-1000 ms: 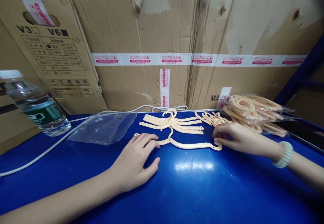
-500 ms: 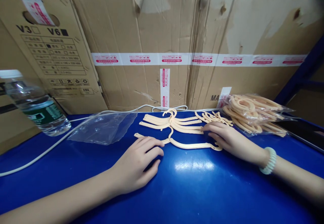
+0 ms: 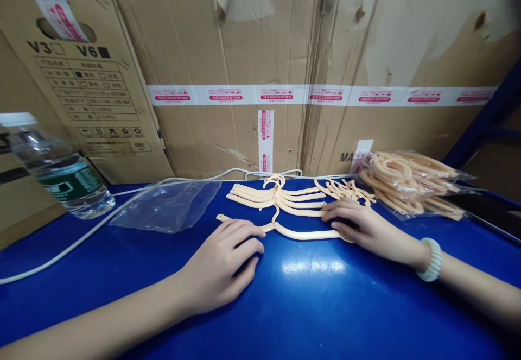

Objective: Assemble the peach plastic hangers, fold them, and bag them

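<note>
A cream plastic hanger (image 3: 307, 235) lies flat on the blue table, its hook pointing away from me. My left hand (image 3: 222, 262) rests over its left arm, fingers spread and slightly bent, hiding part of that arm. Over the right end is my right hand (image 3: 360, 227), palm down, fingers loosely stretched and thumb apart. It covers the end of the hanger, so contact there is hard to make out. Beyond, several matching hangers (image 3: 248, 196) are stacked with their hooks together. Small cream hook pieces (image 3: 342, 189) lie in a loose pile behind my right hand.
Plastic bags packed with cream hanger parts (image 3: 407, 181) lie at the back right beside a dark flat object (image 3: 482, 213). An empty clear bag (image 3: 166, 208), a white cable (image 3: 77, 246) and a water bottle (image 3: 69, 178) are on the left. Cardboard boxes (image 3: 228, 137) stand behind.
My right hand has lowered and shifted slightly left, covering the hanger's right end, where a small hooked shape showed before. My left hand has stayed nearly still.
</note>
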`<state>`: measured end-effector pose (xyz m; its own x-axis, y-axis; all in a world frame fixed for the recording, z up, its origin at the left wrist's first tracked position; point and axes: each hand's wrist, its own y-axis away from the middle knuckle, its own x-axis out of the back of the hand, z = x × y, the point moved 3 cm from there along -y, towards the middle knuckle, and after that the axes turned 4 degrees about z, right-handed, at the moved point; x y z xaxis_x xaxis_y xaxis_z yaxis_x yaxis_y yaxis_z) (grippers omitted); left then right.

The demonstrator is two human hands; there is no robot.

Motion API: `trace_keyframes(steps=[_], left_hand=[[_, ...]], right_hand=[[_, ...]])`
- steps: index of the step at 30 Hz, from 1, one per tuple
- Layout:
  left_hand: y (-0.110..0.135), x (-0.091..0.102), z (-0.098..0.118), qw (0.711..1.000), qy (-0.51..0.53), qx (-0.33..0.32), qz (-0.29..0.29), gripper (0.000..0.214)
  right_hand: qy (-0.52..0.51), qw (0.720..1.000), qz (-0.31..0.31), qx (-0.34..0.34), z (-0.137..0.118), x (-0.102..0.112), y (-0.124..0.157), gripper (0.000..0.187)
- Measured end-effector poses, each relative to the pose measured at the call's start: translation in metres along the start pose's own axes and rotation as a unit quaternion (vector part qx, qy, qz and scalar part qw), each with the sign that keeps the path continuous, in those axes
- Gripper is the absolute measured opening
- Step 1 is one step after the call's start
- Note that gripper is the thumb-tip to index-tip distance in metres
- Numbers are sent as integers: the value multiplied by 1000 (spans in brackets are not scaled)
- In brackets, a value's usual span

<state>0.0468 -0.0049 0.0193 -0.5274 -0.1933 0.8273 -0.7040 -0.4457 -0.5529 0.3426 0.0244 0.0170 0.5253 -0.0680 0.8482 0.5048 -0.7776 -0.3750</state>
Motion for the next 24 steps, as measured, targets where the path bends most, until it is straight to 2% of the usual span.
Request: trace_keyframes(steps=[3,8,11,15,18,21,24], left_hand=[[1,-1,-4,998,-22,50,-3,20],[2,-4,-11,989,-38,140,-27,23],[1,-4,-11,989,-40,138,-33,22],[0,-2,-9,991,-25,130,-30,19],[0,-1,-7,992,-14,121,-21,20],[0,2,-7,993,-14,114,16,24],[2,6,-9,989,-37,122,78,31]], right_hand=[[-31,999,35,-19,-1,3,-1,21],[-112,984,99,-92,4,5,0,24],[-127,981,88,-120,9,2,1,30],[-93,985,63,-132,12,0,2,33],[-124,980,67,-144,11,0,2,33],[-177,965,101,-163,10,3,2,38],[-213,947,150,-187,6,8,2,42]])
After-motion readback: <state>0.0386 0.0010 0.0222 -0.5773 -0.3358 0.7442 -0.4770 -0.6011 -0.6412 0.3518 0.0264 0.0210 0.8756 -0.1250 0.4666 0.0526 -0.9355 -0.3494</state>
